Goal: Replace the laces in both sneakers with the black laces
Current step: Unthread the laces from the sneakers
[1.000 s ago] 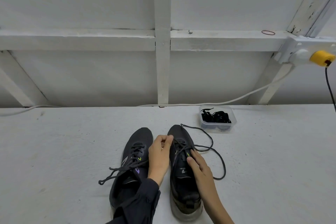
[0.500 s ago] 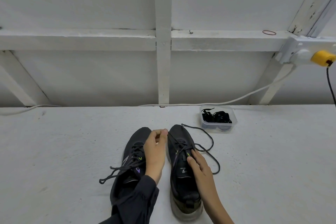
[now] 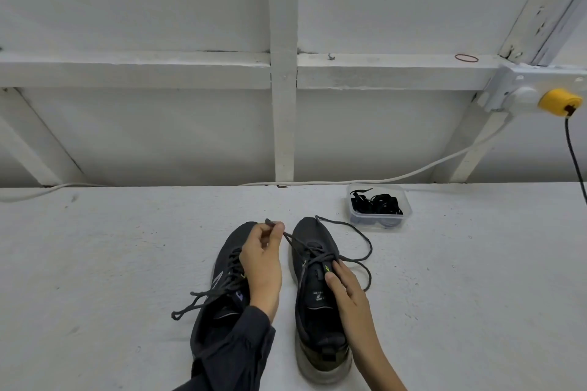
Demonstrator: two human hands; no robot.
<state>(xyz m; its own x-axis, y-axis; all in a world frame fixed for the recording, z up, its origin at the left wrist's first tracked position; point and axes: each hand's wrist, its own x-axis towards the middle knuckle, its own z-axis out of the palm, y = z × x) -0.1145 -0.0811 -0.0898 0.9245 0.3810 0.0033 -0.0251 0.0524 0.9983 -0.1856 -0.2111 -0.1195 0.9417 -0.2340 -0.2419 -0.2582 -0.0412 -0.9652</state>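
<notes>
Left sneaker (image 3: pixel 233 241) beside right sneaker (image 3: pixel 313 233), black laces (image 3: pixel 376 208) heaped beyond

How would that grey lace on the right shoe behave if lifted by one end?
Probably floppy: the grey lace lies in loose curves on the table beside the right sneaker. Likely very light, since the left hand holds its end in a mere pinch. It may drag rather than come free, being threaded through the sneaker that the right hand presses on.

A plain workshop or shed-like space: a white-painted bench (image 3: pixel 95 263) backed by painted timber framing (image 3: pixel 282 105), with a surface-mounted socket (image 3: pixel 521 95) and exposed cable (image 3: pixel 444 162).
</notes>
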